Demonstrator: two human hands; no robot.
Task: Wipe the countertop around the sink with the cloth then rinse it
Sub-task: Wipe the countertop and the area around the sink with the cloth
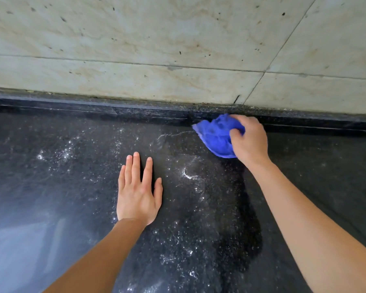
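A person's right hand (249,140) clutches a bunched blue cloth (217,136) against the wet black granite countertop (72,166) by the back ledge, while the left hand (138,193) lies flat, fingers straight, likely bracing.

The countertop (72,166) looks like polished black stone, finely speckled and glossy, with a wet sheen and white glinting droplets (one patch near the middle is darker and duller). The cloth (215,137) is blue fabric, soft, nubby and crumpled. The wall (135,39) is pale veined stone, matt, flecked with dark spots. The ledge (146,109) at its foot is speckled dark stone.
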